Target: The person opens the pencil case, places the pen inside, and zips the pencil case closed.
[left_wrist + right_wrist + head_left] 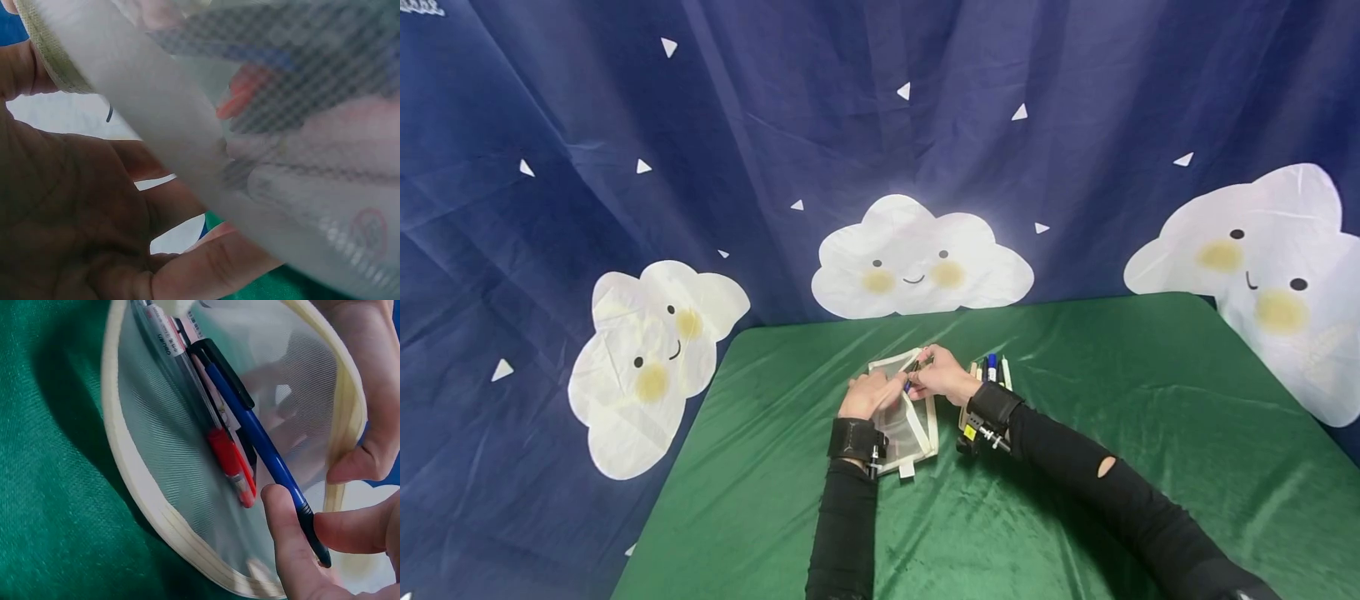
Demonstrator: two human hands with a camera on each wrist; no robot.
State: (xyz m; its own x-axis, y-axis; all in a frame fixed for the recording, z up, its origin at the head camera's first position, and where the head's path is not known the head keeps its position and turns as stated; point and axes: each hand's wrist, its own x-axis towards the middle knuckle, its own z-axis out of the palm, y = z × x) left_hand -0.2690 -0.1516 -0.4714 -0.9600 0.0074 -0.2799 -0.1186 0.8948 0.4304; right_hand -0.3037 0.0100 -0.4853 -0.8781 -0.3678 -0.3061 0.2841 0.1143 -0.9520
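Observation:
A mesh pencil pouch (165, 456) with a cream rim is spread open on the green cloth. My left hand (867, 394) grips its edge; in the left wrist view part of the palm and fingers show beside the see-through mesh. My right hand (946, 377) pinches a blue pen (269, 450) near its black tip between thumb and finger. The pen's clip end points into the pouch's mouth. Inside lie a clear pen with a red grip (223, 450) and another slim pen, partly hidden behind the blue one.
Right of the pouch, partly behind the right wrist, lies a row of pens and markers, among them a blue-capped marker (992, 367) and a white pen (1006, 375). The green cloth (760, 467) covers the table. Behind it hangs a dark blue curtain (820, 100) with clouds.

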